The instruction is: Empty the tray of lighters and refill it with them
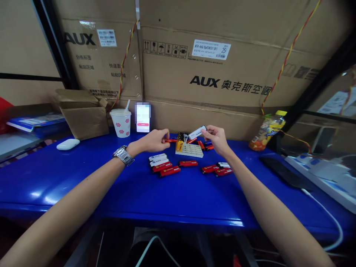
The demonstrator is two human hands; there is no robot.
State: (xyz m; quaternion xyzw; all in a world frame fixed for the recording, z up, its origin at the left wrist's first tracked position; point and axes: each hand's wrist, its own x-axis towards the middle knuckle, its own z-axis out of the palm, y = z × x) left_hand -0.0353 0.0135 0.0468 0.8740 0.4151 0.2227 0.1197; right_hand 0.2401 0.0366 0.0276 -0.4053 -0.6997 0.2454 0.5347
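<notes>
My right hand point(216, 139) pinches a white lighter point(197, 132) by one end and holds it tilted above a cream slotted tray point(191, 151). Yellow lighters with black tops point(181, 142) stand along the tray's left side. My left hand point(156, 141), wearing a metal watch, has its fingers closed at the end of a red lighter point(170, 140) just left of the tray. In front, white lighters point(158, 159) and red lighters point(170, 171) lie in a small row. One red lighter point(188, 163) lies alone, and another small group point(210, 169) sits near my right forearm.
Behind the blue table point(178, 196) stand large cardboard boxes point(172, 81). A paper cup with a straw point(121, 124), a lit phone point(142, 120), a paper bag point(85, 115) and a white case point(68, 144) are at left. A drink bottle point(267, 131), black phone point(283, 171) and power strip point(322, 181) are at right.
</notes>
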